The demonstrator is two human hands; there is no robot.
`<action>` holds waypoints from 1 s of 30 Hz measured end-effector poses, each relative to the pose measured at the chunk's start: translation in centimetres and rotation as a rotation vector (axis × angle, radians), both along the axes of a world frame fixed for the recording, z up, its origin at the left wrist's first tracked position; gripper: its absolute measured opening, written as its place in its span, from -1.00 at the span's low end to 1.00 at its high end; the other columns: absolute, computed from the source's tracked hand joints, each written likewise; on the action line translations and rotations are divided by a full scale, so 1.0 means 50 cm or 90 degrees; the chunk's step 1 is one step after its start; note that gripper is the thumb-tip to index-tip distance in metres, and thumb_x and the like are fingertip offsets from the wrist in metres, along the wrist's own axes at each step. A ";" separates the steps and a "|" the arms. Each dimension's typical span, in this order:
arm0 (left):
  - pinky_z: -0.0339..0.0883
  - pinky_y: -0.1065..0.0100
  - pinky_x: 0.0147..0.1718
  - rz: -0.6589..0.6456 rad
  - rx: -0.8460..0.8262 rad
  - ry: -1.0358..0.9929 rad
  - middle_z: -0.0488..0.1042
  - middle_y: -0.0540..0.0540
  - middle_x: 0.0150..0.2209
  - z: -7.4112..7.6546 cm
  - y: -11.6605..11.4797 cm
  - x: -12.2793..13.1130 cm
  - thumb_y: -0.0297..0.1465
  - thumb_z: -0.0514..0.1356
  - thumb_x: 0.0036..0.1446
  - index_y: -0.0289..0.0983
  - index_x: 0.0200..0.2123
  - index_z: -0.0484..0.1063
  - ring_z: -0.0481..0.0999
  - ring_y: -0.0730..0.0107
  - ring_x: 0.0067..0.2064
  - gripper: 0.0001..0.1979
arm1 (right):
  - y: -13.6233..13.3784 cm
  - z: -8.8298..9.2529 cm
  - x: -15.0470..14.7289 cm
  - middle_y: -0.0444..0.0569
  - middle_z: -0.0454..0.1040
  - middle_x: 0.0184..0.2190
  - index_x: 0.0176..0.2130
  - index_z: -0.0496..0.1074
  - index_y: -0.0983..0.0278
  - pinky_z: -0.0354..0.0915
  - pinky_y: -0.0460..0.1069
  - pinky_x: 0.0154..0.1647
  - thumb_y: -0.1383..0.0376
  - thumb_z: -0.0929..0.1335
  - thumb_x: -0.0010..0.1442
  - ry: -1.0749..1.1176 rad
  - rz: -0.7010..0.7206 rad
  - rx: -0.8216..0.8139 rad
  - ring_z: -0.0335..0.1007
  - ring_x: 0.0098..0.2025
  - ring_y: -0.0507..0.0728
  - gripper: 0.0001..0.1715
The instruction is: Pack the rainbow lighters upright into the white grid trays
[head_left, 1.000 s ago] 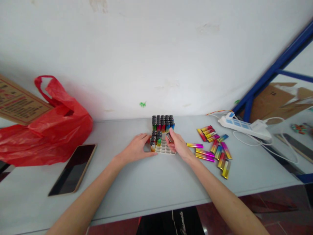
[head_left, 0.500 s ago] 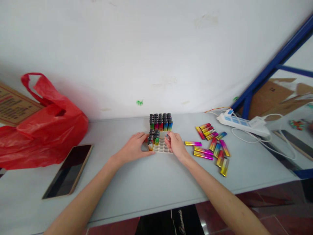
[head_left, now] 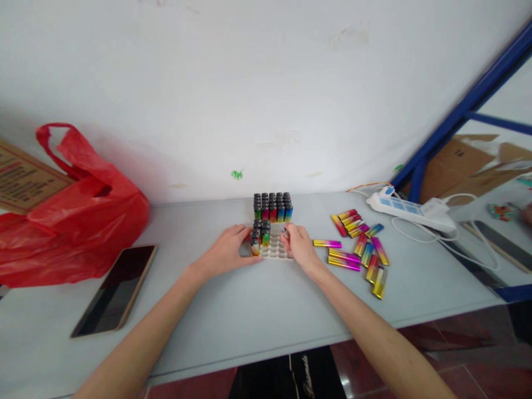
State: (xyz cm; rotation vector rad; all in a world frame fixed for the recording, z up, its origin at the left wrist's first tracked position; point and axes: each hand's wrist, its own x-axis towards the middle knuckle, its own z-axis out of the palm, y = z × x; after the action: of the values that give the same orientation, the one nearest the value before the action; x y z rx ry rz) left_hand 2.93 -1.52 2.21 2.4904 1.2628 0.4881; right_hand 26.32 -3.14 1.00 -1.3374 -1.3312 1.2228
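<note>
My left hand (head_left: 226, 249) rests at the left side of a pale tray with rounded holes (head_left: 275, 249). Its thumb lies along the front edge and its fingers curl round the left side, beside upright black-topped lighters (head_left: 255, 246) in the tray's left columns. My right hand (head_left: 300, 246) is over the tray's right part, fingers closed on a small lighter-like piece (head_left: 285, 233) whose shiny end shows; the rest is hidden by the fingers. Behind the tray stands a tight block of upright lighters (head_left: 273, 208) with black tops and coloured bodies.
Loose shiny gradient-coloured lighter bodies (head_left: 344, 265) lie scattered to the right. Beyond them are a white power strip (head_left: 405, 208) with cables and a blue metal frame (head_left: 440, 127). To the left are a phone (head_left: 114, 291) and a red plastic bag (head_left: 95, 221). A white wall (head_left: 266, 100) backs the table.
Both hands keep nearly the same place at the tray. The view has shifted very slightly; no piece has visibly moved.
</note>
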 end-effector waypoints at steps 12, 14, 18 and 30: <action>0.45 0.06 0.01 0.005 0.004 0.005 0.59 -0.18 -0.10 0.000 -0.004 0.002 0.01 0.43 0.13 -0.19 -0.12 0.49 0.59 -0.05 -0.03 -0.55 | -0.029 0.046 0.030 0.13 0.57 -0.07 -0.03 0.58 0.20 0.39 0.17 0.15 -0.18 0.27 0.51 -0.248 0.037 0.388 0.51 0.03 0.28 -0.43; 0.45 0.05 0.04 0.004 0.005 0.001 0.60 -0.19 -0.08 -0.002 -0.004 0.002 0.01 0.42 0.14 -0.19 -0.11 0.50 0.59 -0.04 -0.02 -0.54 | -0.032 0.044 0.030 0.15 0.59 -0.11 -0.10 0.62 0.19 0.39 0.18 0.16 -0.16 0.30 0.49 -0.300 0.023 0.427 0.51 0.02 0.30 -0.45; 0.45 0.06 0.04 0.004 0.003 0.001 0.60 -0.19 -0.07 -0.002 -0.005 0.001 0.03 0.44 0.11 -0.19 -0.09 0.51 0.59 -0.04 -0.01 -0.52 | -0.036 0.037 0.024 0.04 0.63 -0.34 -0.21 0.63 0.19 0.42 0.12 -0.06 -0.14 0.32 0.50 -0.300 0.054 0.371 0.55 -0.25 0.23 -0.46; 0.43 0.08 0.02 -0.002 0.004 -0.001 0.59 -0.18 -0.09 -0.011 0.000 -0.002 -0.03 0.44 0.12 -0.19 -0.14 0.49 0.58 -0.04 -0.02 -0.58 | -0.029 0.022 -0.003 0.01 0.67 -0.36 -0.29 0.55 0.18 0.23 0.06 -0.17 -0.06 0.35 0.52 -0.505 0.104 0.397 0.51 -0.38 0.17 -0.53</action>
State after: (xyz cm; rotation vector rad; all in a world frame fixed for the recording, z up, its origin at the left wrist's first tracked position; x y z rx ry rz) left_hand 2.84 -1.51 1.65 2.4956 1.2589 0.4936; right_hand 26.15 -4.61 2.08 -1.2859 -2.1764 0.2631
